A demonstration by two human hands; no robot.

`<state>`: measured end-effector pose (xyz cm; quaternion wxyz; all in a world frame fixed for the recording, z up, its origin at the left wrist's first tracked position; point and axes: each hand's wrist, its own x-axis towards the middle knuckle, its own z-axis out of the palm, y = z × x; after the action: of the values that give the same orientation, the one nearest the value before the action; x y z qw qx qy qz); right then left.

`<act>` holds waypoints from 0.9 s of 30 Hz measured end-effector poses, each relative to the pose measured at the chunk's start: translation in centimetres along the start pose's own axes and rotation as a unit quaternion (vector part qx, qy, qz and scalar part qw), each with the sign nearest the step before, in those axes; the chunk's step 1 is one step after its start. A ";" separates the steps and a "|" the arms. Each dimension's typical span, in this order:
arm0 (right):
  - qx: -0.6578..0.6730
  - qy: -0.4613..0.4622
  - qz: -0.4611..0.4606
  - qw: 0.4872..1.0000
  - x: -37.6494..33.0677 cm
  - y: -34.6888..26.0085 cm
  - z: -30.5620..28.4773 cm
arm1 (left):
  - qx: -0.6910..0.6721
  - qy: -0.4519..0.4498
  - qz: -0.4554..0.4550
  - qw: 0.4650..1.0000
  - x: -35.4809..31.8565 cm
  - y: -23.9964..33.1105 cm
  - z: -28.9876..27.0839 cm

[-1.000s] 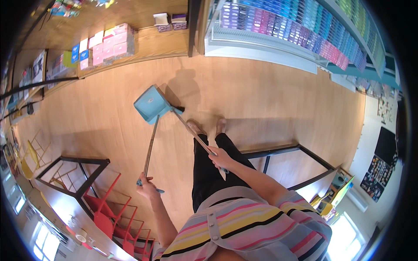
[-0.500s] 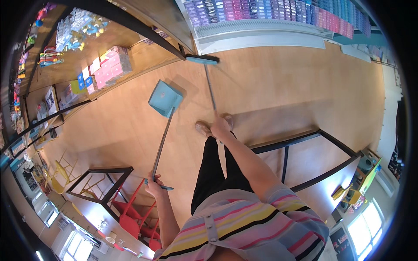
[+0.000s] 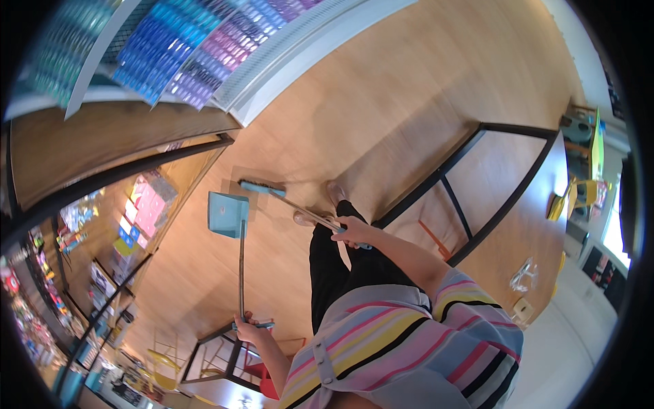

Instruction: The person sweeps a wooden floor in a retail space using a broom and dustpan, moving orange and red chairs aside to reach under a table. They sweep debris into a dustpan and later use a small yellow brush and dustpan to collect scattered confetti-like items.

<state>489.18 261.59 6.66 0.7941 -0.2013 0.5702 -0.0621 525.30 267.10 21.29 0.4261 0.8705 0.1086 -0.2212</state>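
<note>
My left hand (image 3: 253,328) is closed round the upper end of the long handle of a light blue dustpan (image 3: 228,215). The pan itself rests on or just above the wood floor, ahead and to the left of my feet. In my right hand (image 3: 354,232) is the handle of a broom, gripped near its blue end in front of my thighs. The broom's light blue head (image 3: 262,187), with dark bristles, lies just beyond the dustpan's far right corner, apart from the pan. Whether dirt lies between them is too small to tell.
Wooden shelves (image 3: 116,129) with small goods stand at the left. A white display rack (image 3: 272,68) of blue, purple and pink items is at the far left. Black-framed tables (image 3: 504,198) stand to my right and near left, with a yellow chair (image 3: 163,368) beyond.
I have turned to the left. The broom head has come away from the shelf's base and in close to the dustpan. My right hand has drawn back toward my body.
</note>
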 end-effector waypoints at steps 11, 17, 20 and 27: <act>-0.288 0.320 -0.077 0.899 -0.8 2.8 -14.8 | 0.105 -0.096 0.067 0.988 -1.7 2.9 5.2; -0.133 0.457 0.062 0.877 -7.3 11.0 -22.1 | 0.135 -0.135 0.103 0.976 -3.6 3.7 8.8; -0.035 0.516 0.075 0.852 -8.1 14.9 -24.0 | 0.143 -0.165 0.113 0.969 -3.3 4.2 10.0; 0.220 0.604 0.041 0.765 -4.6 19.2 -30.2 | 0.169 -0.213 0.130 0.953 -1.7 4.0 10.8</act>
<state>456.98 273.09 -4.92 0.3103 0.0814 0.9101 -0.2622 522.13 256.11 19.04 0.3110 0.8690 -0.1380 -0.3594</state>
